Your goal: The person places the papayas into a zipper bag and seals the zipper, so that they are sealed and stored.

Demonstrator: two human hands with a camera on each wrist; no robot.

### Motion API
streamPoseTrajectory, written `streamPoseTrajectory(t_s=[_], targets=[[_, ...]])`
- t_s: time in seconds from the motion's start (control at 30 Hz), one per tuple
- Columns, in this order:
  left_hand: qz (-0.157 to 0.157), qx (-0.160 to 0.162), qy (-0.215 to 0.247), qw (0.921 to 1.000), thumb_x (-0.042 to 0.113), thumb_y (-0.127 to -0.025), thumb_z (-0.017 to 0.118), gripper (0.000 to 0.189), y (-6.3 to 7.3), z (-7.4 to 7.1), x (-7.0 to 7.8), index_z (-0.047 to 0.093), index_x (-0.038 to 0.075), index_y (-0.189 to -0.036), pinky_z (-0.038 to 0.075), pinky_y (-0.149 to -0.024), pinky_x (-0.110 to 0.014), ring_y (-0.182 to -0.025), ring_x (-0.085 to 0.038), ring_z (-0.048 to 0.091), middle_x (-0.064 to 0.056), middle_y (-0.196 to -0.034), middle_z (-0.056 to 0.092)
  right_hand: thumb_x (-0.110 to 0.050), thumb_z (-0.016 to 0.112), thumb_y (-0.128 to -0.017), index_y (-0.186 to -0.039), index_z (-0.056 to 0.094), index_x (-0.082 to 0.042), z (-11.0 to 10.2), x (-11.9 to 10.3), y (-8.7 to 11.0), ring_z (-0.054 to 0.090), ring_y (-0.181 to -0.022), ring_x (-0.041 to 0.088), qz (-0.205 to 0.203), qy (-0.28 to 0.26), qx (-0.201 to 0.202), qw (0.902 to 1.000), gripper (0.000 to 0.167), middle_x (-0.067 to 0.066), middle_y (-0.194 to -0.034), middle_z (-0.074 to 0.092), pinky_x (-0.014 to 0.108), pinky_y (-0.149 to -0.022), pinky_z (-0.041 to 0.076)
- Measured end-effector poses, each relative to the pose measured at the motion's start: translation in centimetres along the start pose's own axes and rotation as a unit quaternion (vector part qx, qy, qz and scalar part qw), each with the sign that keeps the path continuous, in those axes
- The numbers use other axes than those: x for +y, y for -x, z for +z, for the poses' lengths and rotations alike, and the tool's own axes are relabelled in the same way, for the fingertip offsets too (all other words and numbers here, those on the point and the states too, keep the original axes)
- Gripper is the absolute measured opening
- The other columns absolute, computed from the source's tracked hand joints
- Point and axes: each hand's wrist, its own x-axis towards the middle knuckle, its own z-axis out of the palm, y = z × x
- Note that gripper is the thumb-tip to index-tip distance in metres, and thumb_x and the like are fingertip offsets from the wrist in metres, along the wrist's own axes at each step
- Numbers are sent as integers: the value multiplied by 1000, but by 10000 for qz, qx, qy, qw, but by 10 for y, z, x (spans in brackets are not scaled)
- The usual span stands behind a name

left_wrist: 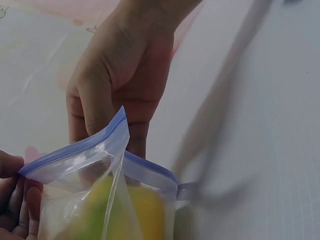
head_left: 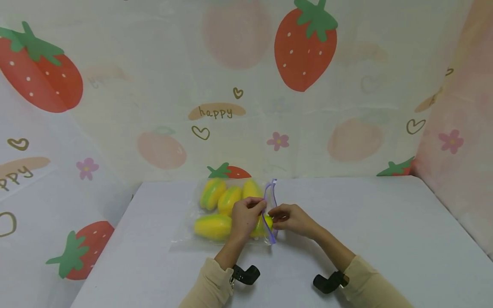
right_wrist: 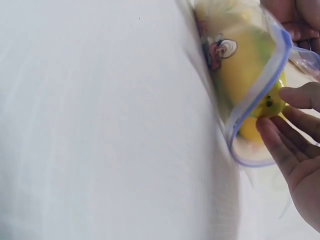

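A clear zip bag (head_left: 184, 240) lies on its side, its mouth with the purple zip strip (head_left: 269, 230) facing right and standing apart. Inside are several yellow fruits with green streaks, such as the long fruit (head_left: 213, 227) at the front and the ridged fruit (head_left: 213, 194) at the back. My left hand (head_left: 243, 219) reaches over the bag and pinches one edge of its mouth. At the opening, my right hand (head_left: 295, 220) holds the end of a yellow-green fruit (right_wrist: 270, 102) between thumb and fingertips. The rest of that fruit is inside the bag.
The white table (head_left: 366, 222) extends to both sides of the bag. Behind it hangs a cloth backdrop (head_left: 246, 77) printed with strawberries, hearts and flowers. A black wrist mount (head_left: 246, 274) sits on my left wrist and another mount (head_left: 329, 282) on my right.
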Motion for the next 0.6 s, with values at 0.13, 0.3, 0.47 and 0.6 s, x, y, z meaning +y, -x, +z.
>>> streamPoseTrajectory(t_s=[0.13,0.3,0.47,0.6], targets=[[-68,-5,-21,10000,22,-89,70,19,1,1,0,75,6,-95,54,-72,-23,-73,-10,61,-6,-83,72,-9,71,-85,-110,66,7,6,2,-1,68,-89,14,18,-206,83,9998,30,18,-103,71,27,-79,57],[-54,-27,14,10000,22,-88,70,19,1,1,-1,75,4,-95,53,-70,-22,-72,-9,61,-7,-84,73,-4,69,-85,-109,66,8,11,0,-1,69,-94,27,285,-319,61,9991,27,23,-104,71,24,-80,56],[-5,11,34,10000,20,-88,70,19,1,1,-3,75,3,-95,54,-70,-23,-72,-8,62,-8,-83,73,-10,71,-86,-107,70,2,8,2,-3,67,-95,21,291,-74,229,9993,25,17,-106,71,22,-79,54],[46,32,72,10000,19,-88,71,18,0,2,-5,75,2,-93,52,-68,-21,-70,-8,60,-8,-81,72,-14,71,-86,-107,70,1,3,0,-1,65,-93,18,404,62,305,9987,25,15,-105,72,26,-80,53]])
